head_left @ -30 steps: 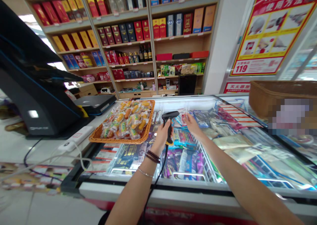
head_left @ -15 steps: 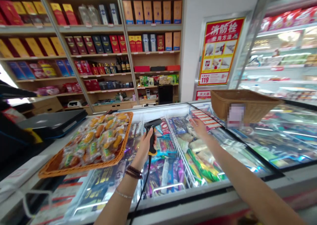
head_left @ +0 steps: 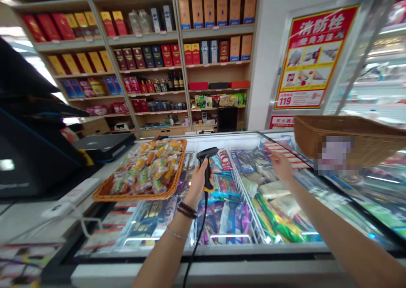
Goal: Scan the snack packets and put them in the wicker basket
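My left hand (head_left: pixel 200 177) is closed around the handle of a black-and-yellow barcode scanner (head_left: pixel 207 161), its head level and its cable (head_left: pixel 200 229) trailing down beside my forearm. Below it lie colourful packets (head_left: pixel 223 182) inside a chest freezer (head_left: pixel 222 256). My right hand (head_left: pixel 281 165) reaches out over the freezer's right half, empty, its fingers somewhat blurred but apart. Near it are frozen packages (head_left: pixel 244 160) and a red-and-white striped label (head_left: pixel 282 152) on the glass. A white wire divider (head_left: pixel 245 193) separates the two groups of packets.
An orange wicker tray (head_left: pixel 135 197) of wrapped snacks rests on the freezer's left. A brown wicker basket (head_left: pixel 306 138) stands at right. Black counter equipment (head_left: pixel 28 148) and a flat black device (head_left: pixel 101 146) are at left. Shelves (head_left: pixel 149 70) of boxes line the back.
The view has swung left, so things appear farther right. My left hand keeps the scanner over the freezer. My right hand's fingers look less stretched out.
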Tool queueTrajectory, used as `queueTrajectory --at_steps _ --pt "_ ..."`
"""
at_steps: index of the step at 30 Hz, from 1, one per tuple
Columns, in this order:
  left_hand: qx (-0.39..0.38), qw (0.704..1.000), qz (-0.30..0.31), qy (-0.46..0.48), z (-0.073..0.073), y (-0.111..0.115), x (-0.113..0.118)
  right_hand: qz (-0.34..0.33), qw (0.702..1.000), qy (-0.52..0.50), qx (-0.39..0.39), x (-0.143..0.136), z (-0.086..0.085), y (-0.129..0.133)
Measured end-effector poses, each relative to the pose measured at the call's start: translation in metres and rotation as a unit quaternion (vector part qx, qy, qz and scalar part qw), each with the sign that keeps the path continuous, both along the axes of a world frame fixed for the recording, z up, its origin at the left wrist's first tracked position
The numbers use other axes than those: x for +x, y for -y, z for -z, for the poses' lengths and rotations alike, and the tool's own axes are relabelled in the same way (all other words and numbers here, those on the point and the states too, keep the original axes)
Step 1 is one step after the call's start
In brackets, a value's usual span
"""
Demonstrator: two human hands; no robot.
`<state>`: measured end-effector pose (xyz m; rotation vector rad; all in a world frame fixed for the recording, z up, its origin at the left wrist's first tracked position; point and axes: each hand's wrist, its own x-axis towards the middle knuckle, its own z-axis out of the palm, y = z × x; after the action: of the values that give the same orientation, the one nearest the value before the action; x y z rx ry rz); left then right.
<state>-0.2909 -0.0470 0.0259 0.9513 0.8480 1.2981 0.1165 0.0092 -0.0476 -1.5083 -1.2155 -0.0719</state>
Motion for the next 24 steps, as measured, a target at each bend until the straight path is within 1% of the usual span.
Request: queueTrajectory --at_steps 1,3,5,7,10,12,13,15,18,20,21,24 --pt "0.009 1.0 -0.003 0.004 -0.005 0.001 -0.005 -0.003 1.0 -0.007 -0.007 -0.014 -0.001 -0.011" --pt "0.036 0.999 -0.011 0.011 -0.015 0.003 -0.017 -0.038 0.999 -0.028 -0.012 -0.051 -0.006 -0.033" --pt "0.06 0.998 -0.029 0.013 -0.026 0.007 -0.033 -0.092 0.994 -0.049 -0.016 -0.099 -0.017 -0.054" --pt "0.075 0.995 -0.058 0.013 -0.036 0.011 -0.051 -0.163 0.984 -0.071 -0.019 -0.155 -0.03 -0.07" --pt "0.083 0.99 -0.11 0.005 -0.047 0.018 -0.084 -0.279 0.956 -0.084 -0.028 -0.24 -0.051 -0.079" --pt "0.084 0.985 -0.151 -0.002 -0.05 0.021 -0.106 -0.341 0.937 -0.07 -0.037 -0.293 -0.062 -0.077" --pt "0.082 0.981 -0.174 -0.005 -0.049 0.022 -0.116 -0.367 0.928 -0.056 -0.038 -0.318 -0.066 -0.074" --pt "0.079 0.973 -0.219 -0.009 -0.044 0.023 -0.135 -0.395 0.918 -0.023 -0.039 -0.364 -0.071 -0.067" --pt "0.07 0.964 -0.258 -0.017 -0.031 0.025 -0.155 -0.396 0.916 0.035 -0.062 -0.42 -0.071 -0.054" --pt "0.055 0.963 -0.265 -0.015 -0.022 0.025 -0.164 -0.378 0.919 0.062 -0.097 -0.445 -0.069 -0.049" --pt "0.045 0.963 -0.266 -0.01 -0.018 0.025 -0.166 -0.368 0.92 0.071 -0.116 -0.453 -0.067 -0.048" --pt "0.028 0.963 -0.269 0.014 -0.011 0.024 -0.171 -0.352 0.922 0.058 -0.149 -0.461 -0.064 -0.052"
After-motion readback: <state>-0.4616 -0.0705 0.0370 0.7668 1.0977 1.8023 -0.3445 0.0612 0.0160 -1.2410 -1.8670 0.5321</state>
